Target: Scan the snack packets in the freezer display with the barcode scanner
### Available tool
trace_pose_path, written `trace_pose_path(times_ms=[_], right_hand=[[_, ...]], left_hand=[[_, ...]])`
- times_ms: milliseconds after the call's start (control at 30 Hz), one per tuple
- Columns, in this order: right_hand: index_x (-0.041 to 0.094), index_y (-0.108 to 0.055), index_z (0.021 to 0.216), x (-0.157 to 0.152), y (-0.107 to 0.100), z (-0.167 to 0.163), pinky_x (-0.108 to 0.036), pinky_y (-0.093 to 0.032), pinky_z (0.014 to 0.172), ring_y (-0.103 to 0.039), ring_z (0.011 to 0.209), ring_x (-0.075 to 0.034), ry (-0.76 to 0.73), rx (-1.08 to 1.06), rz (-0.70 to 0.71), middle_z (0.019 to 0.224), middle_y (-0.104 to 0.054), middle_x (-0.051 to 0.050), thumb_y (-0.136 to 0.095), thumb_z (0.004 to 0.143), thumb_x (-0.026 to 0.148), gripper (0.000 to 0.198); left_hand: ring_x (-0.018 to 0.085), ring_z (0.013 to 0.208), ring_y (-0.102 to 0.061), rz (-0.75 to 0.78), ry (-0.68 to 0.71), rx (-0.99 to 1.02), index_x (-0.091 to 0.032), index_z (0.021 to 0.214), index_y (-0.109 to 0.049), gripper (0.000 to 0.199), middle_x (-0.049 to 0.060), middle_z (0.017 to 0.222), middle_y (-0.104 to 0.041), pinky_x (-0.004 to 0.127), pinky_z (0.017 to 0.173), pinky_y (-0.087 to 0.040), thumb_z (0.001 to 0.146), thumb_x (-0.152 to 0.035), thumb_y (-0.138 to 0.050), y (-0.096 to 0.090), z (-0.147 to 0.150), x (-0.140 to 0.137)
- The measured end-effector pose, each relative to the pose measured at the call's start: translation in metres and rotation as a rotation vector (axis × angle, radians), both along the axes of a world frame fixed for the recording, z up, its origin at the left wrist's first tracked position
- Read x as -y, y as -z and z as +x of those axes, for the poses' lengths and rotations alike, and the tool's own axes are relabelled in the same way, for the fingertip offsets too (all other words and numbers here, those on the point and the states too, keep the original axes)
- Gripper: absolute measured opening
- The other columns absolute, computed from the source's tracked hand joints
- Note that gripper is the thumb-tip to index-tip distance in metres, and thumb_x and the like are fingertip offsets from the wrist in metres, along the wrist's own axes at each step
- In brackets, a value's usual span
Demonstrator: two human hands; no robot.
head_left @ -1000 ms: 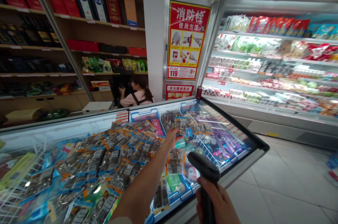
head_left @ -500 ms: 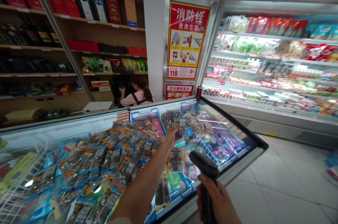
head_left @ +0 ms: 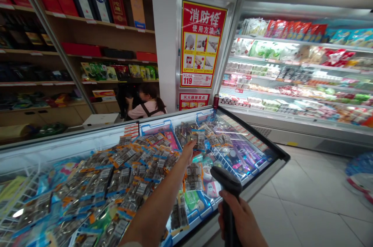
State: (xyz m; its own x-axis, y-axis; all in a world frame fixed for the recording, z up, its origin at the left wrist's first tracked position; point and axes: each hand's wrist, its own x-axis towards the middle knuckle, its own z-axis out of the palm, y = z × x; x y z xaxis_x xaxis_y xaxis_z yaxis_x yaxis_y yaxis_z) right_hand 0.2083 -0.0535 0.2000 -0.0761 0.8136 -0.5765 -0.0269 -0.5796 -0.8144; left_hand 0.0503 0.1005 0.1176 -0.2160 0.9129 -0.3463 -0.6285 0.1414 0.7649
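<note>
My right hand [head_left: 243, 220] is wrapped round the handle of a black barcode scanner [head_left: 226, 179], whose head points up and left over the freezer's front edge. Farther in, my left hand [head_left: 189, 153] reaches across the goods and pinches the left edge of a clear snack packet [head_left: 199, 138] with blue trim and a barcode label. Many similar packets [head_left: 140, 173], trimmed in orange and blue, lie heaped to the left of my forearm. Just below my left hand, another orange-edged packet [head_left: 194, 177] lies in the freezer. The contents of the packets are too small to name.
The chest freezer's dark-framed rim [head_left: 259, 134] runs along the right, with white wire baskets [head_left: 221, 159] inside. Behind it a person [head_left: 147, 105] in a pink top sits by a white box [head_left: 100, 120]. A lit chiller [head_left: 291, 72] stands right; wrapped bottles [head_left: 359, 173] stand on the floor.
The view has turned slightly to the right, so the shelves and freezer sit farther left. Both hands keep nearly the same positions and grips.
</note>
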Motion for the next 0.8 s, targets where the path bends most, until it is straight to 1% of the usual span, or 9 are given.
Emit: trace_pose_path(times_ms=[200, 300, 367, 433, 467, 567, 633, 700, 800], right_hand=[[0.014, -0.048, 0.05, 0.001, 0.002, -0.003, -0.02, -0.034, 0.029, -0.04, 0.025, -0.008, -0.012, 0.007, -0.006, 0.029, -0.047, 0.001, -0.053, 0.064, 0.05, 0.038], [0.015, -0.047, 0.05, 0.002, 0.001, -0.004, -0.02, -0.034, 0.029, -0.04, 0.026, -0.008, 0.011, 0.005, -0.022, 0.03, -0.046, 0.002, -0.054, 0.063, 0.049, 0.037], [0.015, -0.048, 0.05, 0.002, 0.001, -0.005, -0.019, -0.033, 0.03, -0.04, 0.027, -0.008, 0.014, 0.005, -0.024, 0.03, -0.046, 0.002, -0.054, 0.063, 0.049, 0.037], [0.015, -0.048, 0.05, 0.001, 0.003, -0.005, -0.019, -0.033, 0.03, -0.04, 0.027, -0.008, 0.003, 0.012, -0.019, 0.03, -0.046, 0.002, -0.055, 0.063, 0.048, 0.037], [0.015, -0.048, 0.05, 0.0, 0.005, -0.005, -0.02, -0.033, 0.03, -0.04, 0.027, -0.008, 0.001, 0.016, -0.016, 0.03, -0.047, 0.001, -0.055, 0.063, 0.048, 0.037], [0.015, -0.047, 0.051, -0.004, 0.01, -0.004, -0.02, -0.032, 0.03, -0.04, 0.027, -0.009, 0.031, 0.023, 0.001, 0.03, -0.047, 0.001, -0.055, 0.063, 0.048, 0.036], [0.015, -0.047, 0.052, -0.008, 0.013, -0.002, -0.02, -0.033, 0.031, -0.041, 0.028, -0.009, 0.068, 0.023, 0.018, 0.031, -0.047, 0.001, -0.055, 0.062, 0.049, 0.037], [0.015, -0.048, 0.053, -0.014, 0.014, 0.003, -0.021, -0.035, 0.032, -0.042, 0.03, -0.009, 0.103, 0.02, 0.039, 0.034, -0.048, 0.001, -0.056, 0.062, 0.049, 0.036], [0.015, -0.048, 0.057, -0.025, 0.015, 0.012, -0.021, -0.038, 0.035, -0.046, 0.035, -0.009, 0.171, 0.002, 0.095, 0.039, -0.05, 0.002, -0.06, 0.06, 0.045, 0.032]], left_hand=[[0.008, 0.054, -0.053, -0.008, 0.016, -0.012, -0.015, 0.08, -0.052, 0.011, 0.001, 0.071, -0.057, 0.026, 0.06, -0.048, 0.072, -0.023, -0.053, 0.0, -0.002, 0.002], [0.008, 0.054, -0.053, -0.045, 0.024, -0.047, -0.015, 0.086, -0.051, 0.016, 0.003, 0.08, -0.057, 0.026, 0.059, -0.048, 0.074, -0.025, -0.05, 0.003, -0.003, 0.001], [0.01, 0.059, -0.054, -0.089, 0.04, -0.135, -0.015, 0.091, -0.051, 0.021, 0.005, 0.089, -0.057, 0.026, 0.058, -0.047, 0.075, -0.028, -0.048, 0.008, -0.004, -0.001], [0.012, 0.068, -0.056, -0.135, 0.075, -0.337, -0.015, 0.093, -0.052, 0.025, 0.007, 0.094, -0.057, 0.025, 0.058, -0.046, 0.076, -0.032, -0.045, 0.013, -0.007, -0.001], [0.014, 0.072, -0.056, -0.159, 0.109, -0.493, -0.014, 0.091, -0.054, 0.026, 0.008, 0.093, -0.058, 0.024, 0.059, -0.045, 0.076, -0.033, -0.044, 0.016, -0.01, -0.001], [0.019, 0.08, -0.056, -0.241, 0.236, -1.077, -0.013, 0.081, -0.058, 0.028, 0.01, 0.086, -0.061, 0.026, 0.065, -0.042, 0.076, -0.034, -0.041, 0.024, -0.02, 0.004], [0.022, 0.083, -0.056, -0.296, 0.286, -1.388, -0.013, 0.08, -0.059, 0.029, 0.011, 0.086, -0.062, 0.03, 0.068, -0.04, 0.076, -0.034, -0.039, 0.026, -0.031, 0.011], [0.024, 0.085, -0.055, -0.348, 0.287, -1.586, -0.014, 0.088, -0.058, 0.03, 0.012, 0.089, -0.061, 0.033, 0.069, -0.039, 0.076, -0.032, -0.038, 0.026, -0.044, 0.019], [0.026, 0.091, -0.053, -0.428, 0.238, -1.788, -0.016, 0.099, -0.054, 0.03, 0.013, 0.092, -0.06, 0.037, 0.075, -0.036, 0.073, -0.026, -0.042, 0.02, -0.068, 0.029]])
